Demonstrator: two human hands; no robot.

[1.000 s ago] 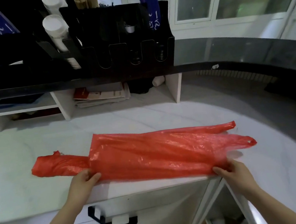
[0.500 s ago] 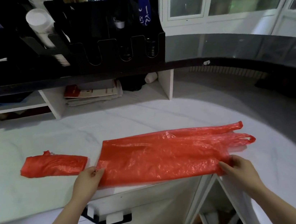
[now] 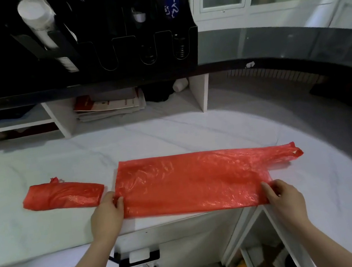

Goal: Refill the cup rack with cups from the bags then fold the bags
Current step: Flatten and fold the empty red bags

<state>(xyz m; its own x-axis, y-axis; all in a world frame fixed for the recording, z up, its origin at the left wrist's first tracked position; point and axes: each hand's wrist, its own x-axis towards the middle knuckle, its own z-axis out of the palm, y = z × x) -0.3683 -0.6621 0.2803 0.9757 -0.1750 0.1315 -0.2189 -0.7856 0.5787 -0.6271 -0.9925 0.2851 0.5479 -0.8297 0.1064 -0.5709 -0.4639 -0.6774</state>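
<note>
1. While the flat red bag [image 3: 190, 183] lies on the white table [image 3: 48, 228], its long axis runs left to right, handles rightward.
2. Its near-left corner is pinched by the left grip [image 3: 107, 216]; the right grip [image 3: 285, 197] pinches the near edge by the handles.
3. It spreads away from both grips, equally close, so the next fold probably carries near edge to far edge.
4. Just left lies a folded bag [image 3: 62, 195], not touching.
</note>
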